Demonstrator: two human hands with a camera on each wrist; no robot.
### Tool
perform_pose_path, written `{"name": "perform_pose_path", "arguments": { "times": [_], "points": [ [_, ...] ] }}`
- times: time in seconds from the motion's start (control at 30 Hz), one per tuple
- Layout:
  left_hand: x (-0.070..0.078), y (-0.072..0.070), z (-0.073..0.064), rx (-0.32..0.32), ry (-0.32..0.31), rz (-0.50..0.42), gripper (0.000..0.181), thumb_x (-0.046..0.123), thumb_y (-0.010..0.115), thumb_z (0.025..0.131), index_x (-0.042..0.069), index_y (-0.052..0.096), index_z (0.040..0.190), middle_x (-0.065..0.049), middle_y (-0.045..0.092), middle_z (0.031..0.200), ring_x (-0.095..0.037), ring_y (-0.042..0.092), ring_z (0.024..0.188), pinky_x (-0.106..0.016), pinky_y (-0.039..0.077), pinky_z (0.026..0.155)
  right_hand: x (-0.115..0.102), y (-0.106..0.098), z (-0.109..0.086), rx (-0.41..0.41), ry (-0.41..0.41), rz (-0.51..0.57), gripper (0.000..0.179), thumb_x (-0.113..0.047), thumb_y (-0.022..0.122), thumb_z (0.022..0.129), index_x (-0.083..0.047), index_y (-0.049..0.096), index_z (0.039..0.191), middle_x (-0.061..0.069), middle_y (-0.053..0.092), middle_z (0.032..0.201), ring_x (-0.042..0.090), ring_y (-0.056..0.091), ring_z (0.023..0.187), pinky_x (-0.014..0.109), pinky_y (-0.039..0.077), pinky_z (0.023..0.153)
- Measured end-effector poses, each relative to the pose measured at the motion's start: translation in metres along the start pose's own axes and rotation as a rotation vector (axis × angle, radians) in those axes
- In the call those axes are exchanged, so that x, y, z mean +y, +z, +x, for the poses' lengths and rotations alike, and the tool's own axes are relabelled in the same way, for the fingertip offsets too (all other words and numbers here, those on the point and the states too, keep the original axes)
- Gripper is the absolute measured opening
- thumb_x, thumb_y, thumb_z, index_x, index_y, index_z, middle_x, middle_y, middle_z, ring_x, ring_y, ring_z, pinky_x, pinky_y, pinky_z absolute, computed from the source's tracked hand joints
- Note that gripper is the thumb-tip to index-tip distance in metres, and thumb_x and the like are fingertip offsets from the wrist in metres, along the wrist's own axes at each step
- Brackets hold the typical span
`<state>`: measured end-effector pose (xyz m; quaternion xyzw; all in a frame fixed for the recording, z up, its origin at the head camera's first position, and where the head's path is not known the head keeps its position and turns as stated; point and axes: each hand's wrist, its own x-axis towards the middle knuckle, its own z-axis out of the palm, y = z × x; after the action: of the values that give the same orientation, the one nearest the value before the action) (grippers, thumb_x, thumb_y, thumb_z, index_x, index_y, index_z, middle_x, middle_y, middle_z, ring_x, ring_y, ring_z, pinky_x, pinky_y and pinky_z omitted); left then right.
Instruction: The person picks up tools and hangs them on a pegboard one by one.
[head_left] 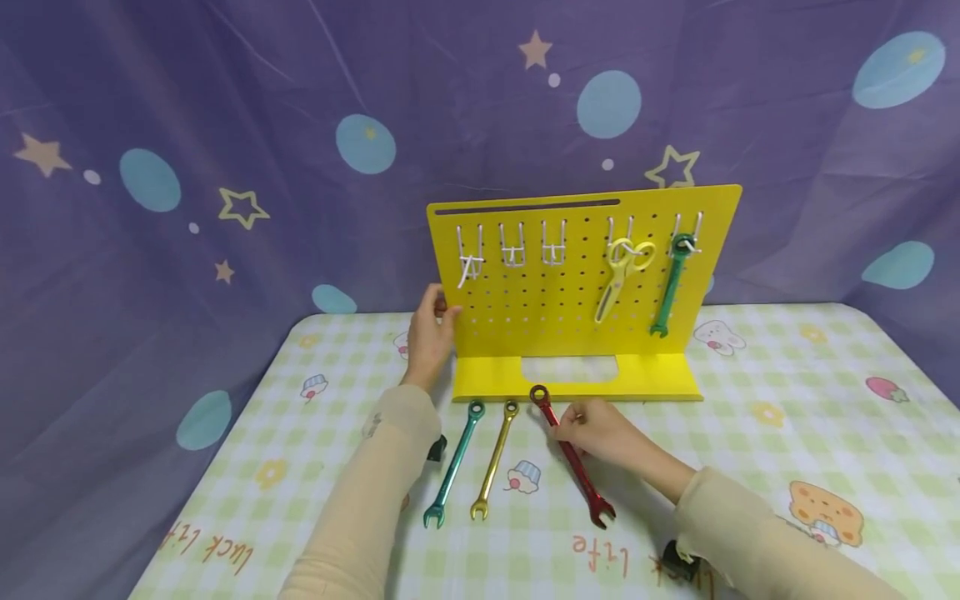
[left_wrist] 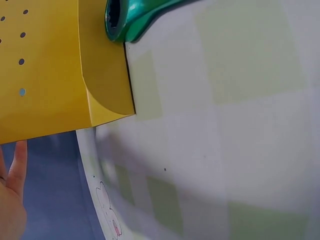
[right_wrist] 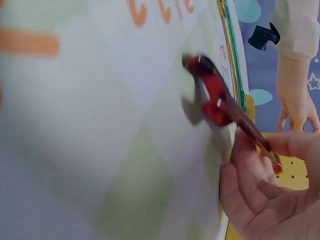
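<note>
My right hand (head_left: 600,429) pinches a red combination wrench (head_left: 577,467) by its shaft, ring end toward the board. In the right wrist view the wrench's open end (right_wrist: 207,85) is tilted close over the cloth. At the left edge of a yellow pegboard (head_left: 540,325), my left hand (head_left: 431,337) holds the board, thumb at the front. Some left fingers (left_wrist: 17,167) show beside that edge in the left wrist view. Between my arms lie a teal wrench (head_left: 455,462) and a gold wrench (head_left: 496,460), ring ends toward the board's base.
Yellow scissors (head_left: 618,279) and a green wrench (head_left: 671,287) hang on white hooks at the board's right side. Several white hooks (head_left: 512,246) at the left carry nothing. A checked cloth (head_left: 750,467) covers the table, with a purple curtain (head_left: 480,100) behind.
</note>
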<state>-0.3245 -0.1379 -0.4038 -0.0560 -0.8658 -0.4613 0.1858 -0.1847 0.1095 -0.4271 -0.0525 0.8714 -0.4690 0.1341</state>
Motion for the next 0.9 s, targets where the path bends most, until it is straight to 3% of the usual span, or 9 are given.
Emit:
{"name": "perform_pose_path", "arguments": {
  "times": [0.17, 0.43, 0.7, 0.9],
  "points": [
    [-0.001, 0.001, 0.003, 0.003, 0.010, -0.003, 0.022, 0.017, 0.064, 0.098, 0.013, 0.054, 0.117, -0.011, 0.064, 0.101, -0.027, 0.058, 0.095, -0.042, 0.046, 0.082, -0.004, -0.003, 0.001, 0.036, 0.032, 0.129, 0.017, -0.016, 0.065, 0.095, -0.001, 0.061, 0.091, 0.006, 0.068, 0.069, 0.018, 0.059, 0.058, 0.026, 0.044, 0.053],
    [0.000, 0.002, 0.003, 0.000, 0.002, 0.007, 0.022, 0.020, 0.063, 0.098, 0.014, 0.054, 0.118, -0.009, 0.063, 0.101, -0.026, 0.057, 0.094, -0.042, 0.046, 0.082, -0.007, -0.005, 0.001, 0.070, 0.000, 0.287, 0.018, -0.014, 0.060, 0.098, 0.004, 0.057, 0.098, 0.008, 0.068, 0.073, 0.017, 0.060, 0.060, 0.027, 0.048, 0.055],
    [0.000, 0.003, 0.002, -0.008, -0.015, 0.008, 0.022, 0.020, 0.062, 0.099, 0.015, 0.053, 0.119, -0.009, 0.063, 0.104, -0.026, 0.056, 0.095, -0.043, 0.046, 0.083, -0.013, -0.006, -0.001, 0.096, -0.015, 0.347, 0.016, -0.010, 0.061, 0.098, 0.005, 0.057, 0.101, 0.010, 0.070, 0.076, 0.017, 0.062, 0.064, 0.027, 0.050, 0.059],
    [0.000, 0.003, 0.001, -0.007, -0.031, 0.013, 0.021, 0.021, 0.061, 0.099, 0.018, 0.053, 0.118, -0.007, 0.064, 0.104, -0.025, 0.057, 0.095, -0.042, 0.047, 0.082, -0.017, -0.005, -0.001, 0.130, -0.057, 0.419, 0.018, -0.009, 0.062, 0.097, 0.005, 0.055, 0.106, 0.018, 0.071, 0.085, 0.028, 0.068, 0.076, 0.027, 0.054, 0.064]
  ]
}}
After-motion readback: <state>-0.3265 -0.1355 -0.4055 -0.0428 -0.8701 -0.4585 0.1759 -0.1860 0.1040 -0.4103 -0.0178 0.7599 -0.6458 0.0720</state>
